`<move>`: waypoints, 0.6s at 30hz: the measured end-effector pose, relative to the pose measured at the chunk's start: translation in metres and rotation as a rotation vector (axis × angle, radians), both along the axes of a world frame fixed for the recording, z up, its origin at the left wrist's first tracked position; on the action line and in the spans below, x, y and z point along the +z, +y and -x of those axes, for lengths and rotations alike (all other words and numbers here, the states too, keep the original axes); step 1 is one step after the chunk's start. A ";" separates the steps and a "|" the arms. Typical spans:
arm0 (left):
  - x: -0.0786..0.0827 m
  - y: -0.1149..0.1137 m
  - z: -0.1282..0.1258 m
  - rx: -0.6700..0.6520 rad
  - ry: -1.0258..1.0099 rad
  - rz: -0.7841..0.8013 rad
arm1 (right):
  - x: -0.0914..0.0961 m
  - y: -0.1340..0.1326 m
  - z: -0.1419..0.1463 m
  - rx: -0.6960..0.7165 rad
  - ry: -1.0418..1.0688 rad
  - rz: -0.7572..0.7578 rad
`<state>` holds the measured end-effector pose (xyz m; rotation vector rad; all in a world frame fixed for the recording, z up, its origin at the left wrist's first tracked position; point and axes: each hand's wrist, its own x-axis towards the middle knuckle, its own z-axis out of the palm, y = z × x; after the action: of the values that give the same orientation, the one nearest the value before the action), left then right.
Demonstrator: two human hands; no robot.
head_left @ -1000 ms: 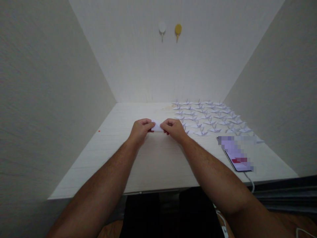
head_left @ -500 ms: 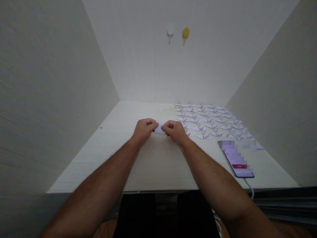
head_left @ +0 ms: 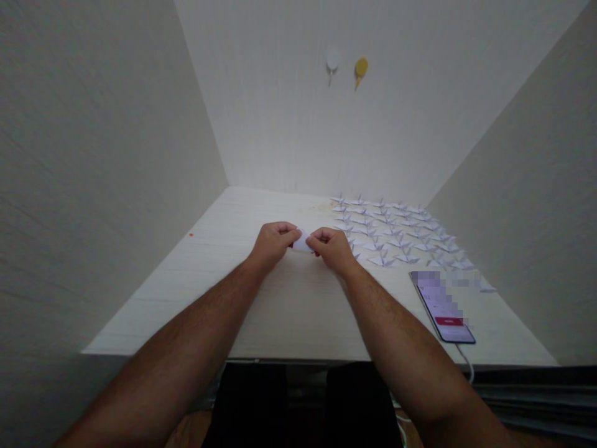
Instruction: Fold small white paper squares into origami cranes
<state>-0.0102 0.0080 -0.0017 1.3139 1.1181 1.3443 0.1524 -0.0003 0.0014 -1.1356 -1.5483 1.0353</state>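
A small piece of folded white paper (head_left: 302, 242) is held between my two hands, over the middle of the white table. My left hand (head_left: 278, 241) pinches its left side, thumb on top and fingers curled behind. On the right side, my right hand (head_left: 329, 244) grips the paper the same way between thumb and fingers. The paper's far and lower parts are partly covered by my fingers, so its exact folds cannot be made out. Just beyond and right of my right hand stand rows of white paper cranes (head_left: 382, 219).
A phone (head_left: 443, 308) with its screen lit lies at the right front, a white cable (head_left: 467, 364) running off the table edge. Walls rise on three sides. A white hook (head_left: 331, 64) and a yellow hook (head_left: 360, 67) are on the back wall. A red speck (head_left: 191, 234) marks the left.
The view has tilted and shifted slightly. Both hands keep their pinch on the paper, and their pose has hardly changed.
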 end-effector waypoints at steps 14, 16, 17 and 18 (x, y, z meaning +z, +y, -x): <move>0.004 -0.004 -0.004 -0.108 -0.098 0.042 | -0.001 -0.001 0.001 -0.022 -0.004 -0.047; 0.004 -0.006 -0.005 -0.126 -0.088 0.052 | -0.001 -0.002 0.002 -0.030 -0.018 -0.071; 0.003 -0.006 -0.006 -0.127 -0.084 0.058 | -0.002 -0.002 0.002 -0.035 -0.026 -0.083; 0.003 -0.007 -0.006 -0.126 -0.085 0.066 | -0.002 -0.002 0.002 -0.039 -0.035 -0.095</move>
<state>-0.0039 0.0012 0.0012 1.2466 0.9972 1.2483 0.1500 -0.0026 -0.0011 -1.1196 -1.5800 0.9103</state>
